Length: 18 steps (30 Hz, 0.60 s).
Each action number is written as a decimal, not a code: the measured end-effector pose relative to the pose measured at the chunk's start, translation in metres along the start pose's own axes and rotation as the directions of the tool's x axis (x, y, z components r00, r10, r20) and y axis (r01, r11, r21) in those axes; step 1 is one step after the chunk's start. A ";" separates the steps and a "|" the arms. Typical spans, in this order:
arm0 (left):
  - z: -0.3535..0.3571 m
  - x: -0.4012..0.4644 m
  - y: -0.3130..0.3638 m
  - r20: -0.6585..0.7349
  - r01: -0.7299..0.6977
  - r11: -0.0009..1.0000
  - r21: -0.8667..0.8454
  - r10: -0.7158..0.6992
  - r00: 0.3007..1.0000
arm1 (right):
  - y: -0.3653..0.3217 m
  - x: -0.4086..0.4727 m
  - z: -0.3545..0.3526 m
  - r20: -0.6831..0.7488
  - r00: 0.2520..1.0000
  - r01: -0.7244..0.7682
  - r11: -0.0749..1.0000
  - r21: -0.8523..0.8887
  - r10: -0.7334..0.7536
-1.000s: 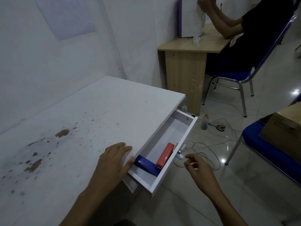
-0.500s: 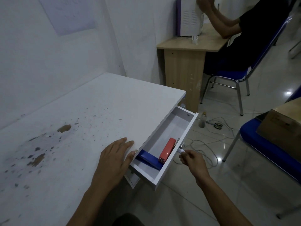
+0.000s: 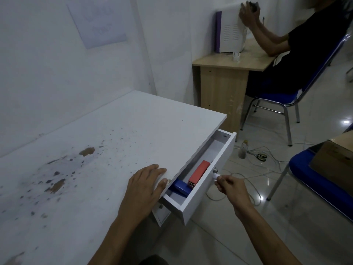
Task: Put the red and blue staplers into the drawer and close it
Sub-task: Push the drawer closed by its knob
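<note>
The white drawer [image 3: 207, 183] stands partly open at the right edge of the white table [image 3: 107, 150]. Inside it lie the red stapler [image 3: 198, 173] and, nearer to me, the blue stapler [image 3: 181, 186], partly hidden under the tabletop. My left hand [image 3: 145, 186] rests flat on the table's edge beside the drawer, fingers spread, holding nothing. My right hand [image 3: 232, 188] pinches the drawer's small white knob [image 3: 216, 176] on the front panel.
Brown stains mark the tabletop at the left. A blue chair [image 3: 322, 186] with a cardboard box [image 3: 336, 157] stands at the right. Cables, scissors [image 3: 260, 156] and a small bottle [image 3: 243, 150] lie on the floor. A person sits at a wooden desk [image 3: 227, 73] behind.
My right hand reached in from the right and closed on the drawer knob. The drawer is pushed in somewhat further than a second ago. My left hand stayed on the table edge.
</note>
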<state>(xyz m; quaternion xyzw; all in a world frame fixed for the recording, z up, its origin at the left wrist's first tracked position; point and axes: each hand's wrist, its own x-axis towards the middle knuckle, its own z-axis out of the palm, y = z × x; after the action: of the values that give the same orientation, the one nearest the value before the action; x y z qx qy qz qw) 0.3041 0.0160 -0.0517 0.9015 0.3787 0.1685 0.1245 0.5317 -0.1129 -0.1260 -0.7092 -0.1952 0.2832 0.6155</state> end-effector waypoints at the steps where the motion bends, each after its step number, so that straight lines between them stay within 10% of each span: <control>1: 0.000 0.000 -0.001 0.002 0.003 1.000 0.009 -0.003 1.000 | 0.002 0.001 0.002 -0.004 1.000 -0.009 1.000 0.000 0.009; 18: 0.003 0.001 -0.003 0.005 0.010 0.999 0.033 -0.010 1.000 | -0.017 0.038 0.054 0.116 0.991 -0.080 0.995 0.058 0.073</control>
<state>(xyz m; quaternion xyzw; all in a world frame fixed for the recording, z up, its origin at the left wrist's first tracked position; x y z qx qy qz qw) 0.3039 0.0187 -0.0549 0.9019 0.3856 0.1596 0.1116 0.5279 -0.0453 -0.1202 -0.6791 -0.1935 0.3526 0.6140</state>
